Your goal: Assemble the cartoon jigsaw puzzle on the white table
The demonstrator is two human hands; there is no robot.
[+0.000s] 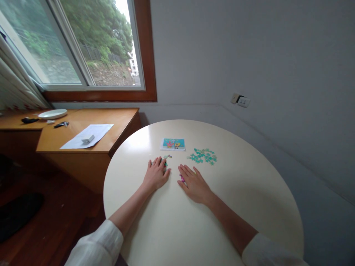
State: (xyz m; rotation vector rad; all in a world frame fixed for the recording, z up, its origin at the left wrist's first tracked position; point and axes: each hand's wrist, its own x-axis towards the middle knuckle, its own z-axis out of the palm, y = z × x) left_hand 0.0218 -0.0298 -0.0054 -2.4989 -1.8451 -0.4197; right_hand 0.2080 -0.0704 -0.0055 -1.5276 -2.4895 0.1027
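Note:
My left hand point(156, 173) lies palm down on the round table, fingers spread over a small group of jigsaw pieces point(167, 157), most of them hidden beneath it. To its right, my right hand point(195, 183) rests flat too, covering other pieces; a pink and purple jigsaw piece point(182, 178) peeks out between thumb and forefinger. Beyond my right hand spreads a loose cluster of teal and green jigsaw pieces point(203, 156). A picture card point(173, 144) with a pink and a yellow cartoon figure on teal lies past my left hand.
The round cream table point(235, 210) nearly meets the wall. At left, a wooden desk point(122, 118) bears a white plate point(52, 113), a paper sheet point(97, 131) with a small white box point(88, 139), and keys point(61, 125). A wall socket point(243, 101) is at back right.

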